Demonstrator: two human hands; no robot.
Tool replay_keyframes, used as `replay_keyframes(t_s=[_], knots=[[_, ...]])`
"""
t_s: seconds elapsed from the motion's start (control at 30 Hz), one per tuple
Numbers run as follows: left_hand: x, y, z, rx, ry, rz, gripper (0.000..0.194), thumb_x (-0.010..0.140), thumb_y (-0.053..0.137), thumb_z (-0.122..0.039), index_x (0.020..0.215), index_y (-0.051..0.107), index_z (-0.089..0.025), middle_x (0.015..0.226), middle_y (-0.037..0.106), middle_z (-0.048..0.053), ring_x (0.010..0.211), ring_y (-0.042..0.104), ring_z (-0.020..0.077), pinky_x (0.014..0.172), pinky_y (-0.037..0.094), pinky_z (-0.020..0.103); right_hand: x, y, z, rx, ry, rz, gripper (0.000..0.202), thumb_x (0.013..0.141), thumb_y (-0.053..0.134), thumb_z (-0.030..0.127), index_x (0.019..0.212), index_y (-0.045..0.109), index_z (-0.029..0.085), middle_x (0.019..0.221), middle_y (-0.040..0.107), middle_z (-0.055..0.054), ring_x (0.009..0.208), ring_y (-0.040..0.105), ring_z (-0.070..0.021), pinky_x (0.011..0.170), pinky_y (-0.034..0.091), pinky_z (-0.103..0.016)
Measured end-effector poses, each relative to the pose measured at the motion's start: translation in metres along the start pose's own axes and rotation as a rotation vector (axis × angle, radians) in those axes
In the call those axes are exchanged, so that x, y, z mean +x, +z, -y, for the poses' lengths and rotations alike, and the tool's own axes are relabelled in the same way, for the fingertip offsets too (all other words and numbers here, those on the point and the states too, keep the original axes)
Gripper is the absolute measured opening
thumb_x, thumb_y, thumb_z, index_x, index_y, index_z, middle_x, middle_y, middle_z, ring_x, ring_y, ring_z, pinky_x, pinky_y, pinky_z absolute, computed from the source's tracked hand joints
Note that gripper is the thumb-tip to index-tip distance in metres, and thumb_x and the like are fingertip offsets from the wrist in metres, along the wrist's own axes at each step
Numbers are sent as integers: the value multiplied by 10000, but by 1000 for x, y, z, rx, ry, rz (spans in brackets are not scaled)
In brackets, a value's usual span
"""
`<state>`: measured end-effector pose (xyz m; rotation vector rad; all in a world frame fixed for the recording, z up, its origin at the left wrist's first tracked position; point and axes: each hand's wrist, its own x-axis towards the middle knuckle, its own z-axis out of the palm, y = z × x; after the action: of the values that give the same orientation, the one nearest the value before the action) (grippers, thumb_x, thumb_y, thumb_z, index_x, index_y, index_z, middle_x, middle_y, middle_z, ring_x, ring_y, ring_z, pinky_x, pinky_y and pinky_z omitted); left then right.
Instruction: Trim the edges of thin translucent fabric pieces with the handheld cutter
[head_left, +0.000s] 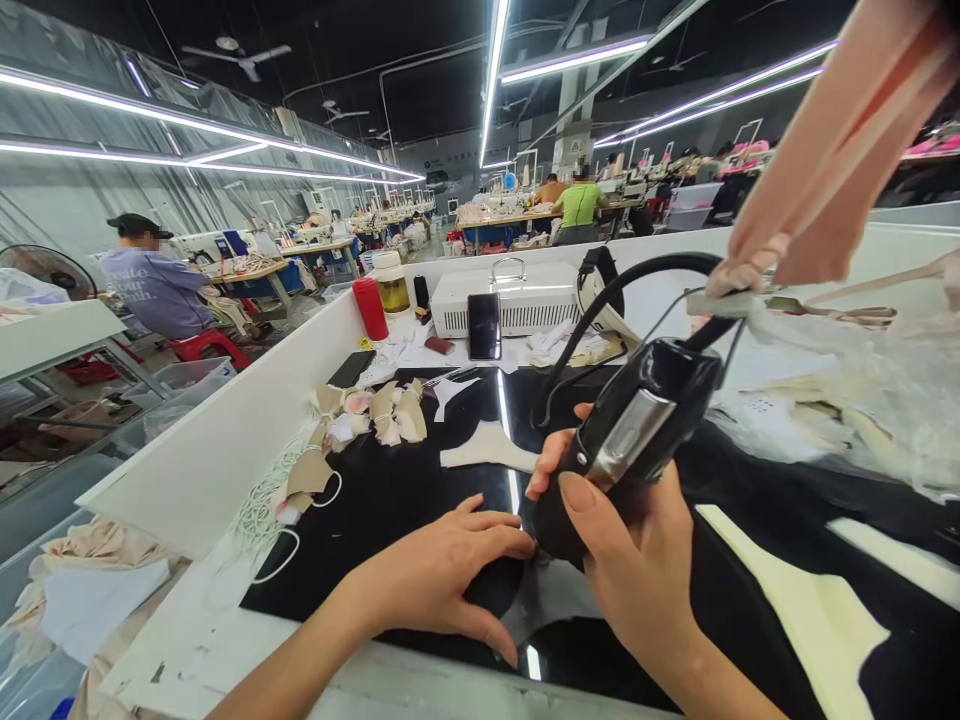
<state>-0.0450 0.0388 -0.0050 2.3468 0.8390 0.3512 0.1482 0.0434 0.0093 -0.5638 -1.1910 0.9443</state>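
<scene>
My right hand (630, 560) is wrapped around a black corded power tool (637, 430) with a silver side plate. A thick black cable runs from the tool's top, and its lower end is close to the black tabletop. My left hand (450, 560) rests palm down with fingers spread, its fingertips close to the tool's base. Under and between my hands lies a greyish, shiny patch (559, 590); I cannot tell if it is sheer material or a reflection. A cream cut piece (491, 447) lies beyond my hands, and a pale yellow one (814, 600) to the right.
Tied fabric bundles (397, 412) and pale cord (266, 500) lie at left. Toward the back are a phone (484, 327), a white vented box (502, 300) and a red cylinder (370, 309). Pink cloth (832, 160) hangs at upper right above plastic bags (825, 390). Co-workers sit farther off.
</scene>
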Motion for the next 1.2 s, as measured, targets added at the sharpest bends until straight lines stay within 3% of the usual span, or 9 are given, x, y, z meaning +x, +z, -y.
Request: replay_keyframes(t_s=[0.33,0.6,0.7,0.83,0.97,1.2], knots=[[0,0,1,-7,21,-16,721,806,879,-501,1413,576,-257,1464,607,134,1417,547,307,1285,159,623,-1,0,-5,-1,-22,8,252,963,766,346,1168,624,309,931,700,8,765,690,-182,746,612,-333],[1,0,1,-22,20,-2,748,785,895,-503,1418,576,-268,1351,676,116,1375,580,307,1280,156,633,-6,3,-1,5,27,-26,280,961,769,371,1196,623,328,926,698,9,734,671,-171,722,622,-318],[1,-1,0,-15,46,-18,750,793,892,-487,1436,563,-286,1376,667,103,1418,545,300,1283,164,628,-11,4,2,54,41,13,270,971,757,404,1190,617,330,935,684,7,743,662,-172,718,629,-323],[0,-2,0,-1,58,-31,720,809,879,-491,1428,573,-286,1392,664,102,1445,519,306,1283,182,620,-14,3,4,34,11,69,168,1000,720,330,1140,627,313,959,691,-7,782,680,-184,755,643,-344],[1,0,2,1,54,-15,747,789,894,-498,1426,575,-270,1400,659,114,1446,512,320,1285,165,625,-14,3,6,44,38,54,284,997,715,314,1251,590,334,951,700,-16,803,693,-205,770,648,-370],[1,2,2,32,71,-38,634,741,943,-402,1281,650,-247,1398,657,87,1434,515,297,1298,216,548,-23,8,9,142,26,106,131,992,731,341,1074,639,296,951,695,-27,794,685,-202,764,636,-370]])
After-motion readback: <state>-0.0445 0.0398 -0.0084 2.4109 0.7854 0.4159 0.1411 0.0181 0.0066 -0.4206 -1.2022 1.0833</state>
